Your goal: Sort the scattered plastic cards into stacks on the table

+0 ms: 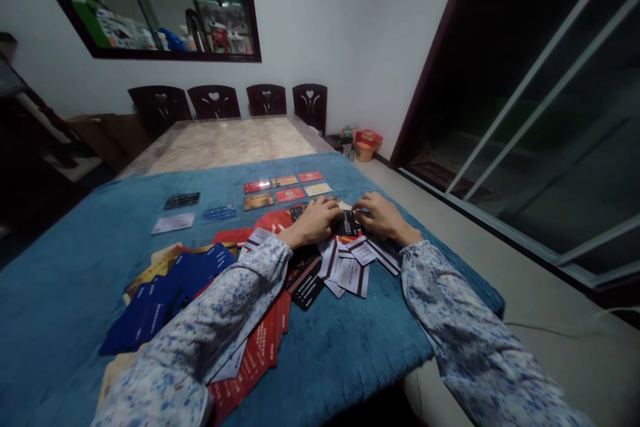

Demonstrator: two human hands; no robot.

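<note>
My left hand (pixel 316 220) reaches over the card pile, its fingers curled and closed at the left edge of a black card (pixel 349 223). On the card's right side, my right hand (pixel 381 215) has its fingers bent together against the edge. Just below lie loose white cards with dark stripes (pixel 353 273), overlapping one another. A black card with a brown stripe (pixel 306 281) rests beside them. Under my left forearm fan out red cards (pixel 263 347), partly hidden by the sleeve. Blue cards (pixel 155 307) spread to the left of that arm.
Beyond the hands, red, gold and cream cards (pixel 290 195) lie in two rows. Black, blue and white cards (pixel 173 223) sit farther left. A blue cloth (pixel 65 267) covers the near table; dark chairs (pixel 215 103) stand behind. A glass door (pixel 530 113) is at right.
</note>
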